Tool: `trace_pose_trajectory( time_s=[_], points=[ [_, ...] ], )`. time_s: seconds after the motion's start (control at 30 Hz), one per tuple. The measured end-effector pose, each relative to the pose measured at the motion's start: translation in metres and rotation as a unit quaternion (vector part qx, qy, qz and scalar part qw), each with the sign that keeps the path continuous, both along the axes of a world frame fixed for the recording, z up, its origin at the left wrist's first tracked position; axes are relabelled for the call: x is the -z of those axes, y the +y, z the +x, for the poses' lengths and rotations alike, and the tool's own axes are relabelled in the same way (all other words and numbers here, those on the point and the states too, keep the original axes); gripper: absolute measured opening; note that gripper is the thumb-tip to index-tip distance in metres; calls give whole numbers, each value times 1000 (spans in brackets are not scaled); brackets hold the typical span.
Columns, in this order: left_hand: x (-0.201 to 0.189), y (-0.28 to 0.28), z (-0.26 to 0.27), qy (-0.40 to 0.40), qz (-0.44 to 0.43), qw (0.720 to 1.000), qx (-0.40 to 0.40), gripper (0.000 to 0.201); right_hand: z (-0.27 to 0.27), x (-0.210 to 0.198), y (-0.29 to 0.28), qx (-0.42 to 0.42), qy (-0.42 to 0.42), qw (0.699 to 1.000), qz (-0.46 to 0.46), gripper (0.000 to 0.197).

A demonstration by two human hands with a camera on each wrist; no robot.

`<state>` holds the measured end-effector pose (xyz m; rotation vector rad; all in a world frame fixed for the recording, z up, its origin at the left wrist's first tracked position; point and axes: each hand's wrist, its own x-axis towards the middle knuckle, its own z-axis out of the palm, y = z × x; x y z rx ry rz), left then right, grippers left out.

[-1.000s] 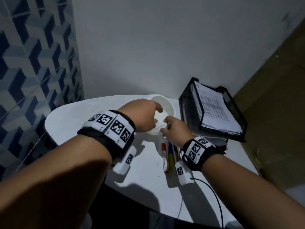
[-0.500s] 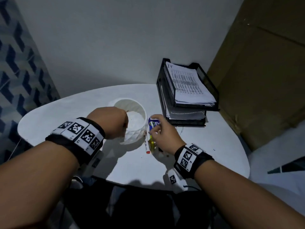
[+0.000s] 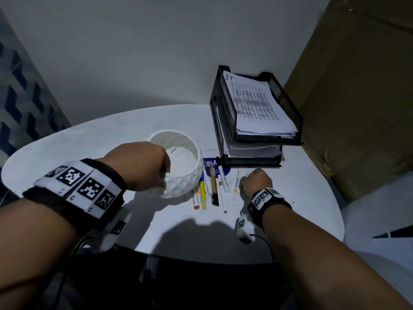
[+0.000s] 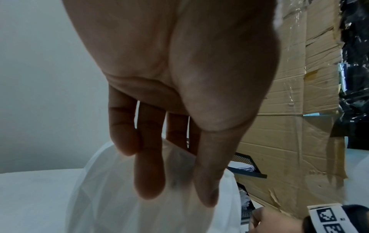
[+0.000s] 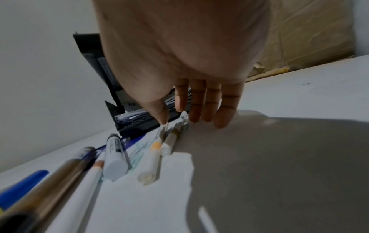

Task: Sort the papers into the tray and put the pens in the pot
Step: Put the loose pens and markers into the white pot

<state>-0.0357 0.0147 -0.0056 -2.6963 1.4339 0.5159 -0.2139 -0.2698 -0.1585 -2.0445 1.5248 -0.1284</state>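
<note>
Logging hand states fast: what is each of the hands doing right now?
Left hand: open, fingers on the white pot rim.
Right hand: open, fingertips at the pens, gripping none.

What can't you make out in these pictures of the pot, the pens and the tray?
- Left hand grip on the white pot: head view hides the fingers; left wrist view is blurred.
- Paper tray lower tier: the top tier covers its papers.
- Right hand: fingertips meet two white markers, but contact is blurred.
- Blue card: pens cover its print.
</note>
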Motion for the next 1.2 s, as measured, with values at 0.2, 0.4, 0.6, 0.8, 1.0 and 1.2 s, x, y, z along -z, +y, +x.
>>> trace_pose_trajectory(
  time_s=[0.2,0.4,0.6,0.8,1.0,1.2],
  points=[
    [-1,1,7,6,2,1000,5,19,10,5,2,32,33,999,-3,50],
    [-3,3,9,18,4,1000,-2,26,-6,4,3,44,38,998,29,57],
    [-4,6,5,21,-12,1000,-6,31,-7,1,5,50,-20,998,15,11],
    [-4,10,2,16,-4,1000,-6,29,8,4,32,-32,5,999,2,18],
    [-1,8,3,20,-5,1000,0,31,6,10,36,-52,68,996,-12,32],
    [-5,8,3,29,-10,999,8,30,6,-13,32,-45,79,995,39,9]
  ],
)
